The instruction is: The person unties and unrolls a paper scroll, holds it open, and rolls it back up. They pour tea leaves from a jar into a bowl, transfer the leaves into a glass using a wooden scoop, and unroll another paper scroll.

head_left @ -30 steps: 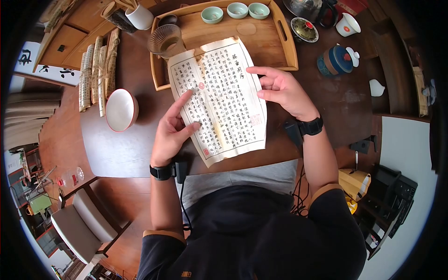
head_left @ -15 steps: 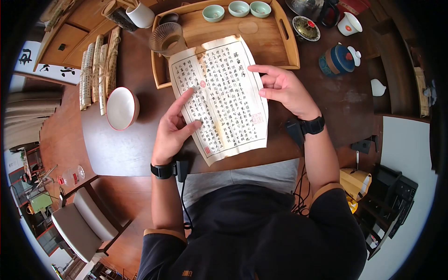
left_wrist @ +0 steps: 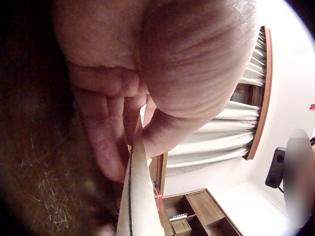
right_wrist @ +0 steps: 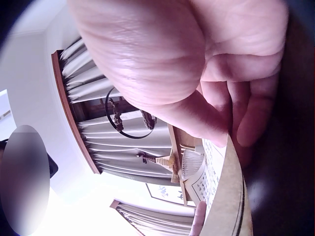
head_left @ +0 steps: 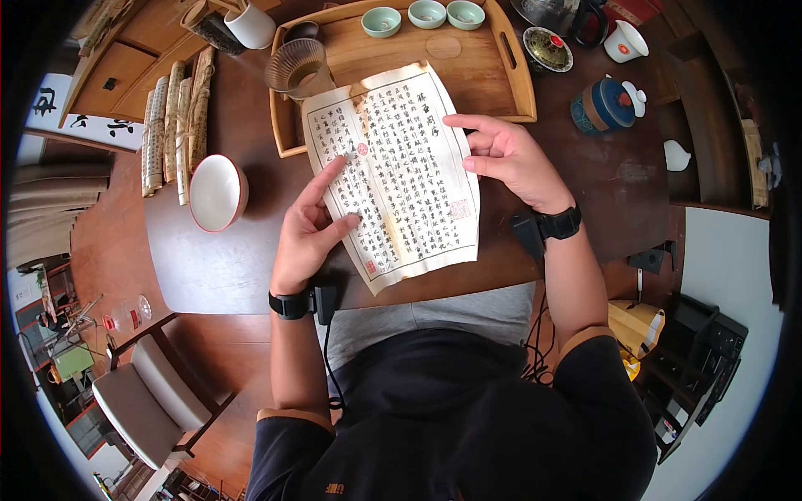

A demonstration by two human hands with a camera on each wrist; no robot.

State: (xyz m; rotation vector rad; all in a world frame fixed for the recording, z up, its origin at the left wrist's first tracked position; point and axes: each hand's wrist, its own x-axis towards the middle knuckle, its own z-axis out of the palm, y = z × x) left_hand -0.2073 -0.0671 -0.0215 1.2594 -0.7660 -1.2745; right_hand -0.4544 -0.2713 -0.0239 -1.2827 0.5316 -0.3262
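Both hands hold up a sheet of paper covered in columns of handwritten Chinese characters, with red seal marks and browned, scorched-looking edges. My left hand grips its left edge, thumb and index finger on the written face. At the right edge, my right hand pinches it between the thumb and fingers. The left wrist view shows the paper nearly edge-on between thumb and fingers. In the right wrist view the thumb presses on the written side, and the other fingers lie behind the sheet.
Beyond the sheet stands a wooden tray with several green cups and a ribbed glass. Left are a white bowl and rolled scrolls. A blue jar, a lid and a white cup stand right.
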